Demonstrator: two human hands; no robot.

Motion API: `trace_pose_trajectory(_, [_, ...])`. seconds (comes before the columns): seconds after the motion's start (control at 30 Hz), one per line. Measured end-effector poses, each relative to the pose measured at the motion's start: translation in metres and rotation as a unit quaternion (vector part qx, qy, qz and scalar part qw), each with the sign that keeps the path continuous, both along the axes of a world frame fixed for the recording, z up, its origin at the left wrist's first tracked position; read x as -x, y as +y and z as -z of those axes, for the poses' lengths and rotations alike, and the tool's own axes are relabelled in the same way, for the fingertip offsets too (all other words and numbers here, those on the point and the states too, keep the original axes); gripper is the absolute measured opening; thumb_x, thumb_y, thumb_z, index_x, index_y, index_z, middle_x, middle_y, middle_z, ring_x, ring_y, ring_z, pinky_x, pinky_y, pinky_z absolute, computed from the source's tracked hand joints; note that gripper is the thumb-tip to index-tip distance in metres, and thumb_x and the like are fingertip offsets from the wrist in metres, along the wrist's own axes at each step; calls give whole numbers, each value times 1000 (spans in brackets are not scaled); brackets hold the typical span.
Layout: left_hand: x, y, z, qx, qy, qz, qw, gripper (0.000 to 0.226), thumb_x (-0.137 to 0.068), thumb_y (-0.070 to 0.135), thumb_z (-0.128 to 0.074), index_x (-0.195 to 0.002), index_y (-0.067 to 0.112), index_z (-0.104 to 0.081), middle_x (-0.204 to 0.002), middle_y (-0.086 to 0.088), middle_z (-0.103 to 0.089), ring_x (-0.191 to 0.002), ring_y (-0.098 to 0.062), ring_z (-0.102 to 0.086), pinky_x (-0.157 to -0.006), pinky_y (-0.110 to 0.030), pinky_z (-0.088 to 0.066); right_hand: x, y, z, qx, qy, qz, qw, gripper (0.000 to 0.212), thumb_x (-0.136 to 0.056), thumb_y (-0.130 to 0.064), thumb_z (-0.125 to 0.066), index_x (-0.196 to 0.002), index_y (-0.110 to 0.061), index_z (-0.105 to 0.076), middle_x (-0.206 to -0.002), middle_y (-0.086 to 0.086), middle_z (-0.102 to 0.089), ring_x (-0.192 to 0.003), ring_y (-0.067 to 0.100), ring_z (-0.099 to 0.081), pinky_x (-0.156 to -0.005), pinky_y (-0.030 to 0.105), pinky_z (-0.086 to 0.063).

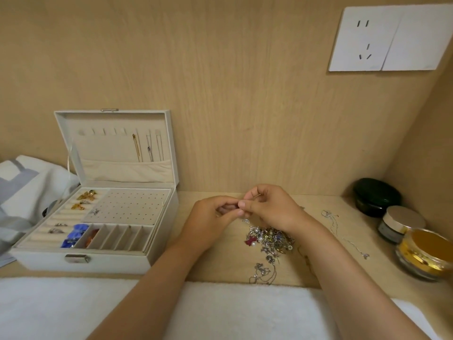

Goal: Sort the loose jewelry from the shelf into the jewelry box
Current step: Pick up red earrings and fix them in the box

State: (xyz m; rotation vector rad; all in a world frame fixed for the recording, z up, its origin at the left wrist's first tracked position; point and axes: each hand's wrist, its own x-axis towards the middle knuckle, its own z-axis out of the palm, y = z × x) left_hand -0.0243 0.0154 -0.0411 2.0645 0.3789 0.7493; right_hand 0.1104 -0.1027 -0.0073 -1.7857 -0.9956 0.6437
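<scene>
A white jewelry box (160,244) stands open at the left of the wooden shelf, with chains hanging in its lid and gold pieces, rings and blue bows in its tray. A tangled pile of loose jewelry (270,239) lies on the shelf right of centre. Just above that pile my left hand (210,223) and my right hand (272,207) meet, fingertips pinched together on a small thin piece of jewelry (256,196) with a gold pin showing. A silver chain (343,231) lies stretched out farther right, and another silver necklace (263,272) lies near the front edge.
Three jars stand in the right corner: a dark green one (376,197), a beige-lidded one (399,223) and a gold-lidded glass one (425,253). A white towel (245,312) covers the front. Folded fabric (27,190) lies left of the box. A wall socket (382,38) is above.
</scene>
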Motion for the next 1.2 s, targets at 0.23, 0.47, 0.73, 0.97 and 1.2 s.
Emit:
trace_pose_trajectory(0.23, [-2,14,9,-20,47,-74,996,17,-89,23,-73,-106,26,-73,-92,17,-67,-78,7,-60,-76,-4,-42,-2,-17,-19,163,-161,-156,961,21,-74,-15,-87,-89,-27,-79,-76,-10,-64,-65,2,-56,-64,16,-44])
trace_pose_trajectory(0.47, [-4,7,2,-66,72,-56,994,16,-90,25,-69,-105,26,-71,-82,18,-61,-77,3,-59,-81,-19,-48,8,-11,-13,201,-210,-158,944,21,-70,-18,-88,-85,-31,-80,-76,-12,-72,-72,3,-64,-77,23,-52])
trace_pose_trajectory(0.73, [7,3,-42,-162,75,-61,982,17,-91,33,-64,-107,33,-70,-97,19,-64,-82,-1,-60,-83,-30,-53,17,-10,-16,224,-241,-147,933,22,-69,-28,-88,-89,-31,-79,-75,-20,-71,-71,-5,-62,-68,14,-45])
trace_pose_trajectory(0.97, [34,19,-60,-202,126,-77,968,17,-92,34,-63,-108,35,-68,-99,20,-65,-79,5,-55,-78,-19,-48,23,-6,-22,84,-131,-112,981,12,-77,-18,-83,-88,-21,-78,-76,-9,-72,-62,-4,-59,-64,15,-46])
trace_pose_trajectory(1.2, [95,54,-67,-215,148,-117,958,20,-92,31,-64,-112,33,-68,-99,19,-64,-92,-1,-56,-87,-28,-49,48,19,-29,-15,-54,-122,991,14,-88,-7,-73,-95,-19,-77,-85,-1,-71,-59,9,-56,-55,19,-47])
